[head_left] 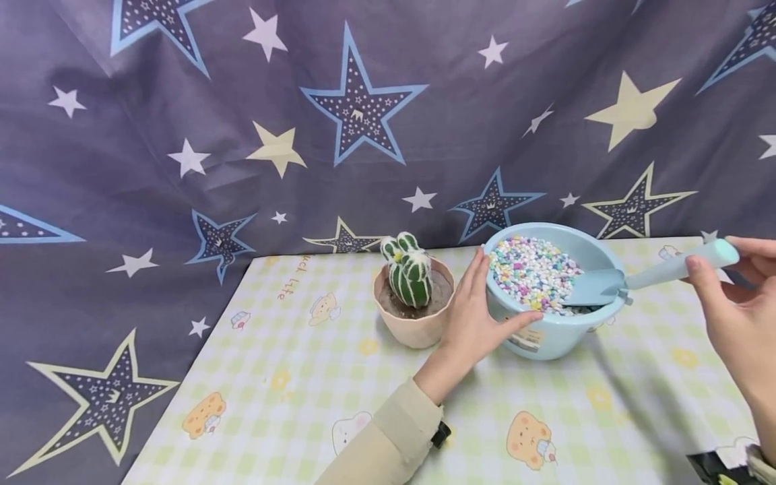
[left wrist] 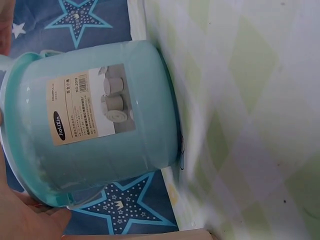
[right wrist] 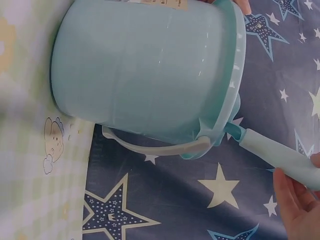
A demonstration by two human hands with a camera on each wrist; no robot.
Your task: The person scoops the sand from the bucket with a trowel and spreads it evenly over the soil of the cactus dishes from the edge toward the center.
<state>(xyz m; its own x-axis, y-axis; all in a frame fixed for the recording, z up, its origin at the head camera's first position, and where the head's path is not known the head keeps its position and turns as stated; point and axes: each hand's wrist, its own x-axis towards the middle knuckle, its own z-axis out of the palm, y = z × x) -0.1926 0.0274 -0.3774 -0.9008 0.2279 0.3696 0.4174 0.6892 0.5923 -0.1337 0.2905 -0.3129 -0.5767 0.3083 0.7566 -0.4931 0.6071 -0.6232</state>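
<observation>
A light blue plastic bucket [head_left: 560, 339] stands upright on the table, partly filled with small multicoloured pebbles [head_left: 529, 271]. At its left side my left hand [head_left: 475, 322] holds the rim, thumb over the front edge and fingers along the outside. My right hand [head_left: 742, 316] pinches the handle end of a light blue garden trowel [head_left: 661, 273] between thumb and fingers. The trowel's blade lies inside the bucket at the pebbles' right edge, and its neck crosses the right rim. In the right wrist view, the bucket's handle [right wrist: 160, 149] hangs down along its side.
A green cactus [head_left: 411, 277] grows in a pale pink pot [head_left: 409, 331] close to the left hand. A checked cloth with cartoon prints covers the table [head_left: 339, 377]. A dark star-patterned curtain [head_left: 230, 101] hangs right behind its back edge.
</observation>
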